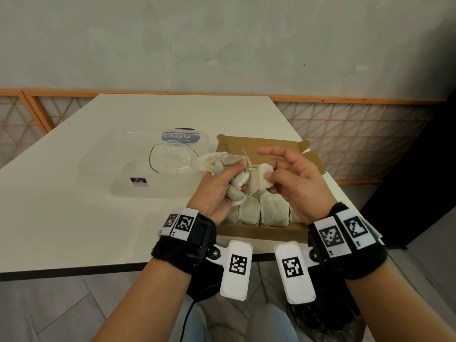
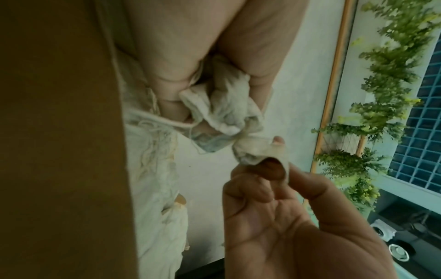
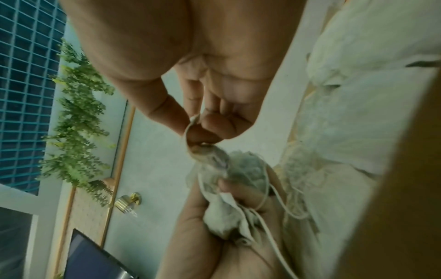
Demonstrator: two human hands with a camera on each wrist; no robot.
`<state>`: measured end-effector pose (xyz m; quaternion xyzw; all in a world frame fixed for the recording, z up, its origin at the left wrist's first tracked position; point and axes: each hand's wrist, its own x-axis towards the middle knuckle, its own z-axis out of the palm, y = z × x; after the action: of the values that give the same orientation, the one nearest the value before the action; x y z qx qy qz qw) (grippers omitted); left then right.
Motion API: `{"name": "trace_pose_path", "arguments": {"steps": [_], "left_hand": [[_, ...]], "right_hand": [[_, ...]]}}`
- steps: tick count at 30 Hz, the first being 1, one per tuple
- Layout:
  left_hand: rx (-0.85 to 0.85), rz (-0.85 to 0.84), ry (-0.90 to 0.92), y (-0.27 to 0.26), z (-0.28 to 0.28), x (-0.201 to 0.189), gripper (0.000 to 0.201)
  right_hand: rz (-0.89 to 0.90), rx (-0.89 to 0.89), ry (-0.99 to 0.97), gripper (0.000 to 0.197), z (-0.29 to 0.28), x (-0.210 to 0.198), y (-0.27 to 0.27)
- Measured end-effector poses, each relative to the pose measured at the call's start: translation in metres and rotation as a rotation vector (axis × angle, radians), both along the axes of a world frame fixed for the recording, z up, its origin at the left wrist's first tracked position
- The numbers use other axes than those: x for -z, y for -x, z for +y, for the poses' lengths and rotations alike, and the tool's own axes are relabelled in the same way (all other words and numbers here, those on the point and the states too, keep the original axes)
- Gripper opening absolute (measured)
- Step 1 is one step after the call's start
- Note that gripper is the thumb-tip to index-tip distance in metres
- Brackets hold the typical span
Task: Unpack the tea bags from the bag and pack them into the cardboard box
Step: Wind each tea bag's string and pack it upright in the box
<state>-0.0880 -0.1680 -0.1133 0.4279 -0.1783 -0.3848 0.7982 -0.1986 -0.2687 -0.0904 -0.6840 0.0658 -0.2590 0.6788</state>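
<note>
left hand (image 1: 217,191) clutches tea bags (image 1: 232,169) – right hand (image 1: 293,178) pinches one over cardboard box (image 1: 259,233)

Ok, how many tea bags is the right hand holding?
1: a tea bag pinched in the right hand, above the box; the left hand grips a bunch.

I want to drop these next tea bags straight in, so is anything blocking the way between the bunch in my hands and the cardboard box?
Nothing visible does. The left hand grips the tea bag bunch and the right hand pinches one tea bag directly above the open cardboard box, whose near part already holds packed tea bags.
</note>
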Motion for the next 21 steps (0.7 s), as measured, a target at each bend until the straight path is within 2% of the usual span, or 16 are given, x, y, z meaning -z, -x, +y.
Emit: {"name": "trace_pose_path", "arguments": {"steps": [4,7,10,14,21], "left_hand": [[-0.021,0.167,0.083,-0.012,0.008,-0.006,0.005],[-0.037,0.191,0.119,-0.019,0.017,-0.010,0.016],[-0.013,0.197,0.154,-0.020,0.023,-0.009,0.019],[0.021,0.273,0.231,-0.024,0.027,-0.005,0.007],[0.038,0.308,0.291,-0.033,0.034,-0.008,0.017]], "right_hand": [[0.200,0.030,0.282,0.023,-0.009,-0.010,-0.005],[0.335,0.034,0.433,0.027,-0.011,-0.007,-0.010],[0.419,-0.108,0.426,0.032,-0.005,-0.010,-0.016],[0.480,-0.275,0.233,0.033,0.006,-0.018,-0.028],[0.700,-0.221,0.484,0.050,0.018,-0.006,-0.052]]}}
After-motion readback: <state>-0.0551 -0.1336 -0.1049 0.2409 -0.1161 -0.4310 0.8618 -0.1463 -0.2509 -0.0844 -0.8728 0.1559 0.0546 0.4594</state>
